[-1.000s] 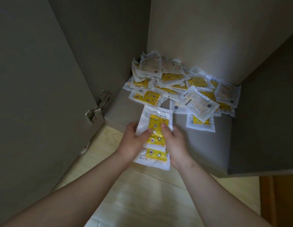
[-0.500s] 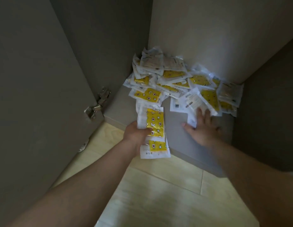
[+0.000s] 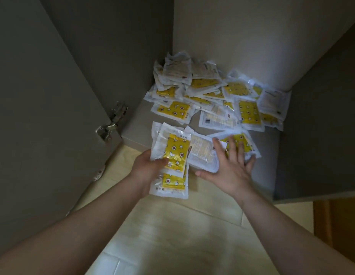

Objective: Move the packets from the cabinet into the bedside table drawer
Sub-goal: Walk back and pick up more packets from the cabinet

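- The left hand (image 3: 150, 167) grips a stack of packets (image 3: 173, 153), thumb curled over its top; the stack overhangs the front edge of the cabinet floor (image 3: 268, 157).
- The right hand (image 3: 230, 171), fingers straight and spread, presses flat on 2 packets lying on that floor: a pale packet (image 3: 202, 153) and a yellow packet (image 3: 245, 140).
- The pile of packets (image 3: 210, 92) fills the back corner.
- A hinge (image 3: 111, 124) sits on the open door (image 3: 43, 96), at left.

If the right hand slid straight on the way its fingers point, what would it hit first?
Likely the pale printed packet lying just beyond the right hand, though depth is hard to judge.
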A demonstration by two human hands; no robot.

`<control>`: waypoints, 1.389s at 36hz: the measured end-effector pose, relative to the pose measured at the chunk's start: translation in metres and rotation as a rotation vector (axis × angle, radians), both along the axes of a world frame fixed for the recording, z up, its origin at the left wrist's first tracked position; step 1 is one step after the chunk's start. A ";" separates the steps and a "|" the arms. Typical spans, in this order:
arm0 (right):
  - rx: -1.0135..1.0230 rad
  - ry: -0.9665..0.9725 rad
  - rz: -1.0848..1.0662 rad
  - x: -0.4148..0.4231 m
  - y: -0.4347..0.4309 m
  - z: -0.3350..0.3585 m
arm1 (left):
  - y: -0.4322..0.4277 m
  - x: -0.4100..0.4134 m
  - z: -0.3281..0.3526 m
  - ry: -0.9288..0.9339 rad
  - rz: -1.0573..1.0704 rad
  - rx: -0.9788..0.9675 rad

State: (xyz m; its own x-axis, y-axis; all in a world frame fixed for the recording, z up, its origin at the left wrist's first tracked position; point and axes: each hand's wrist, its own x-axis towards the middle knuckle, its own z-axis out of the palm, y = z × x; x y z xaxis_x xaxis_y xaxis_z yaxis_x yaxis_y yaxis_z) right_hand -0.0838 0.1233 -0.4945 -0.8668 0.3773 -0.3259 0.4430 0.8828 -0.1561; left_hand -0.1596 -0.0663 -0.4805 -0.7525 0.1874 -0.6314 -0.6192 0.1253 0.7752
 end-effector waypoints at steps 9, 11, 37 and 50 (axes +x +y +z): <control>0.272 0.354 0.144 0.017 -0.024 -0.018 | -0.009 0.000 -0.003 -0.018 0.054 0.007; 0.289 0.475 0.193 0.018 -0.026 -0.029 | -0.011 0.002 -0.005 -0.023 0.048 -0.003; -0.268 0.486 -0.059 0.037 -0.084 0.207 | -0.090 0.053 0.189 -0.244 0.144 0.017; -0.776 0.234 -0.151 0.068 -0.132 0.479 | -0.126 0.125 0.436 -0.219 0.255 -0.177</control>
State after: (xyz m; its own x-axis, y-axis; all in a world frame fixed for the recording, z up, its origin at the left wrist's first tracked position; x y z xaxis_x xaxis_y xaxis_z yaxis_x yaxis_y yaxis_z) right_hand -0.0157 -0.0092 -0.0159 -0.9028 0.2367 -0.3591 0.4283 0.4194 -0.8004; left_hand -0.0350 -0.1925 -0.0448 -0.6044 -0.1150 -0.7883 -0.7965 0.0657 0.6011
